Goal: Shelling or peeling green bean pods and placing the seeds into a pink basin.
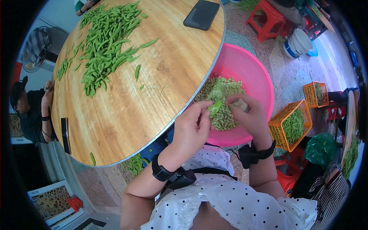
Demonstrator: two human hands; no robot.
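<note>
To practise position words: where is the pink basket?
The pink basket sits right of centre in the head view, beside the wooden table, holding shelled beans.

Green edamame pod [214, 109], plump, in left hand [191, 124], tip toward one o'clock, above shelled beans [226, 122]. Beans pale green, loose, heaped toward eight o'clock inside round pink perforated basket [256, 69].

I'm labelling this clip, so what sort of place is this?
Probably a shared bean-shelling workspace: green pods heaped on a round table, shelled beans in a pink basin, and filled orange crates nearby.
</note>
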